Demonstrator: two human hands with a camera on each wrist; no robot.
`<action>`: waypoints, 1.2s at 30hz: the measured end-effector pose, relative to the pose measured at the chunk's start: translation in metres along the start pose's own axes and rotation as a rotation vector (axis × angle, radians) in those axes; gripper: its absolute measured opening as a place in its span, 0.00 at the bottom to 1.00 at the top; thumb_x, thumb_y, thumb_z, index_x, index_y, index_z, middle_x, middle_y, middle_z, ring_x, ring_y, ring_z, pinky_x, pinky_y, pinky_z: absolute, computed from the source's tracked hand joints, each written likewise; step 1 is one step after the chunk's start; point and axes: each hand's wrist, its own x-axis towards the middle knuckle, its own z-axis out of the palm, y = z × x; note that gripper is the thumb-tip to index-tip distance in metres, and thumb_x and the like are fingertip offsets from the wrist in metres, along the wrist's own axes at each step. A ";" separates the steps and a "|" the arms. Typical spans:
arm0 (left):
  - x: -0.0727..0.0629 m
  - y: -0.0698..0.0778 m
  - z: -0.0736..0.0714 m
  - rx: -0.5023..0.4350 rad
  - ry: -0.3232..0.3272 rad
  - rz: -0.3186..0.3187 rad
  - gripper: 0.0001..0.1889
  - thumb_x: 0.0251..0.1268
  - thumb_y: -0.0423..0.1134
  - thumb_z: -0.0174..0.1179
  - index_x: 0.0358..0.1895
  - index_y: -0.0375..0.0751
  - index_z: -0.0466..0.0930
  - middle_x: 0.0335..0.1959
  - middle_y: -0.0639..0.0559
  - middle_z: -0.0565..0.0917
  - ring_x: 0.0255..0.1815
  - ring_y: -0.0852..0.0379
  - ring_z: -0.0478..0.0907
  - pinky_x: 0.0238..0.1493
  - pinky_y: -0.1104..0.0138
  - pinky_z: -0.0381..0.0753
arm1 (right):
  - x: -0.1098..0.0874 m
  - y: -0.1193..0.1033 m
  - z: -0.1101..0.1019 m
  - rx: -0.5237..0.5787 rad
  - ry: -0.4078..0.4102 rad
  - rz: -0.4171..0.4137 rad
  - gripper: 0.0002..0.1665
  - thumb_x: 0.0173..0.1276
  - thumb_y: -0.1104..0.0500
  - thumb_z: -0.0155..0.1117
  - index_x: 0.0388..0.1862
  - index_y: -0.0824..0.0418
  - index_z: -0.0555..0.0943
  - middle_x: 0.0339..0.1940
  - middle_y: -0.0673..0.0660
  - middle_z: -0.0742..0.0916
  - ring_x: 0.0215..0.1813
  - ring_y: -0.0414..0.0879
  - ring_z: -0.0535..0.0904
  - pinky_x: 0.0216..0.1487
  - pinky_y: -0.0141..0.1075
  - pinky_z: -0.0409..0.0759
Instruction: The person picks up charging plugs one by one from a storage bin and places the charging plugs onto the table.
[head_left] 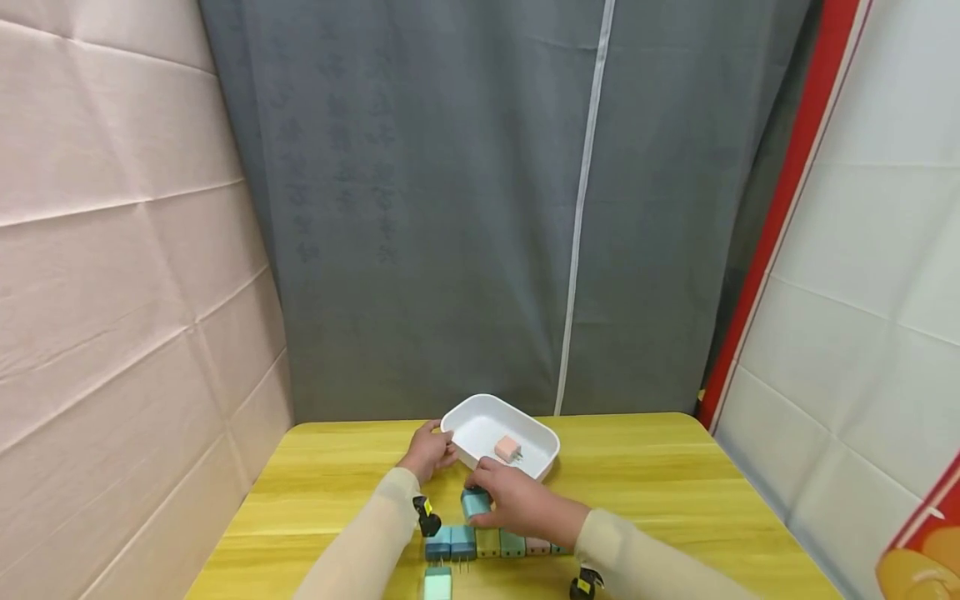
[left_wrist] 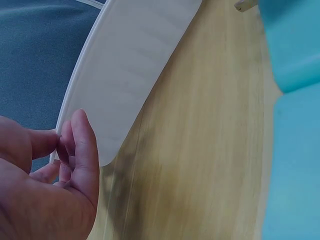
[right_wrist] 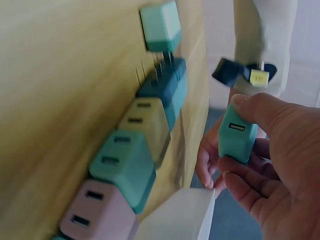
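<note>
My left hand (head_left: 429, 452) pinches the rim of a white plastic tray (head_left: 468, 429) at its left side, thumb and fingers on the edge in the left wrist view. The tray looks slightly tilted, and one pink charger plug (head_left: 507, 448) lies inside. Just in front of the tray, my right hand (head_left: 517, 500) grips a teal charger plug (right_wrist: 237, 135) between thumb and fingers. Its single USB port faces the right wrist camera. Below that hand runs a row of charger plugs: blue ones (head_left: 450, 543), a yellow one (head_left: 487, 543), a green one (head_left: 513, 544) and a pink one (head_left: 537, 546).
A mint charger plug (head_left: 437, 585) lies nearer to me than the row, and prongs stick out toward it from the blue plugs. Everything is on a wooden table (head_left: 660, 517). A grey curtain (head_left: 435, 250) hangs behind it, with pale fabric walls (head_left: 135, 317) at the sides.
</note>
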 end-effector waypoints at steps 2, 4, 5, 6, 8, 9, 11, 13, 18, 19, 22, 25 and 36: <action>0.000 -0.001 -0.001 0.010 0.005 -0.006 0.27 0.89 0.36 0.56 0.82 0.34 0.66 0.47 0.37 0.83 0.40 0.51 0.85 0.49 0.62 0.94 | -0.005 -0.004 0.003 -0.012 -0.020 0.003 0.23 0.68 0.46 0.85 0.56 0.50 0.87 0.47 0.39 0.80 0.42 0.31 0.76 0.45 0.24 0.82; 0.000 0.000 -0.001 0.015 0.007 -0.011 0.27 0.89 0.36 0.56 0.82 0.34 0.66 0.48 0.36 0.83 0.40 0.50 0.85 0.49 0.63 0.94 | -0.009 -0.009 0.005 -0.030 -0.033 -0.003 0.23 0.68 0.45 0.85 0.56 0.50 0.87 0.47 0.39 0.80 0.42 0.30 0.76 0.46 0.23 0.81; 0.000 0.000 -0.001 0.017 0.008 -0.012 0.27 0.89 0.36 0.56 0.82 0.34 0.65 0.49 0.35 0.83 0.40 0.50 0.85 0.49 0.63 0.94 | -0.011 -0.011 0.006 -0.045 -0.034 -0.012 0.23 0.68 0.44 0.85 0.56 0.49 0.87 0.47 0.39 0.80 0.42 0.30 0.75 0.46 0.23 0.81; -0.001 0.001 -0.002 0.017 0.008 -0.013 0.27 0.89 0.36 0.56 0.83 0.35 0.65 0.49 0.35 0.82 0.41 0.50 0.85 0.49 0.63 0.94 | -0.013 -0.013 0.007 -0.058 -0.032 -0.023 0.23 0.68 0.43 0.85 0.55 0.50 0.87 0.47 0.39 0.81 0.42 0.30 0.75 0.45 0.23 0.80; -0.001 0.001 -0.001 0.015 0.008 -0.014 0.27 0.89 0.36 0.56 0.83 0.35 0.65 0.49 0.34 0.82 0.41 0.49 0.85 0.49 0.63 0.94 | -0.016 -0.017 0.010 -0.080 -0.032 -0.040 0.25 0.67 0.42 0.85 0.55 0.50 0.87 0.46 0.39 0.81 0.42 0.30 0.74 0.45 0.23 0.79; 0.000 0.001 -0.002 0.013 0.008 -0.014 0.28 0.89 0.36 0.56 0.83 0.35 0.65 0.49 0.35 0.82 0.41 0.50 0.84 0.49 0.63 0.94 | -0.018 -0.019 0.011 -0.089 -0.031 -0.045 0.25 0.67 0.41 0.85 0.55 0.50 0.87 0.45 0.39 0.80 0.41 0.30 0.74 0.44 0.23 0.79; 0.002 0.000 -0.002 0.010 0.010 -0.015 0.28 0.89 0.36 0.57 0.83 0.35 0.64 0.49 0.34 0.82 0.40 0.50 0.84 0.48 0.63 0.94 | -0.020 -0.022 0.014 -0.101 -0.035 -0.048 0.26 0.66 0.40 0.85 0.55 0.50 0.88 0.44 0.39 0.80 0.40 0.30 0.74 0.43 0.23 0.79; 0.006 -0.002 -0.002 0.008 0.011 -0.016 0.28 0.89 0.36 0.57 0.83 0.35 0.64 0.48 0.35 0.82 0.39 0.50 0.84 0.46 0.64 0.94 | -0.021 -0.026 0.017 -0.095 -0.062 -0.028 0.26 0.66 0.39 0.85 0.55 0.49 0.88 0.44 0.39 0.79 0.40 0.30 0.73 0.44 0.24 0.79; 0.011 -0.004 -0.002 0.004 0.010 -0.019 0.28 0.89 0.35 0.57 0.84 0.36 0.64 0.47 0.36 0.83 0.39 0.51 0.83 0.45 0.64 0.94 | -0.024 -0.034 0.025 -0.071 -0.127 0.023 0.25 0.67 0.38 0.83 0.55 0.47 0.88 0.43 0.37 0.78 0.39 0.30 0.74 0.44 0.25 0.81; 0.012 -0.005 -0.002 0.004 0.011 -0.019 0.28 0.89 0.35 0.57 0.84 0.36 0.64 0.47 0.36 0.83 0.39 0.51 0.83 0.45 0.64 0.94 | -0.024 -0.035 0.027 -0.060 -0.140 0.032 0.24 0.68 0.37 0.83 0.55 0.46 0.88 0.42 0.37 0.78 0.39 0.30 0.74 0.43 0.25 0.81; 0.012 -0.005 -0.001 0.003 0.012 -0.020 0.28 0.89 0.36 0.57 0.84 0.36 0.64 0.46 0.36 0.83 0.38 0.52 0.83 0.46 0.63 0.94 | -0.025 -0.037 0.033 -0.048 -0.170 0.043 0.23 0.69 0.37 0.82 0.55 0.45 0.88 0.42 0.36 0.78 0.38 0.31 0.74 0.42 0.26 0.81; 0.013 -0.006 -0.001 0.002 0.011 -0.018 0.28 0.88 0.36 0.57 0.83 0.35 0.65 0.45 0.36 0.83 0.38 0.51 0.83 0.47 0.63 0.94 | -0.025 -0.036 0.037 -0.054 -0.192 0.034 0.22 0.70 0.37 0.81 0.55 0.44 0.87 0.42 0.36 0.77 0.38 0.31 0.74 0.40 0.26 0.81; 0.011 -0.008 -0.002 0.010 -0.001 -0.011 0.26 0.88 0.36 0.57 0.81 0.35 0.67 0.45 0.37 0.83 0.39 0.50 0.84 0.50 0.60 0.94 | -0.025 -0.032 0.051 -0.093 -0.200 -0.030 0.23 0.70 0.35 0.80 0.55 0.45 0.86 0.39 0.36 0.76 0.35 0.31 0.72 0.35 0.26 0.77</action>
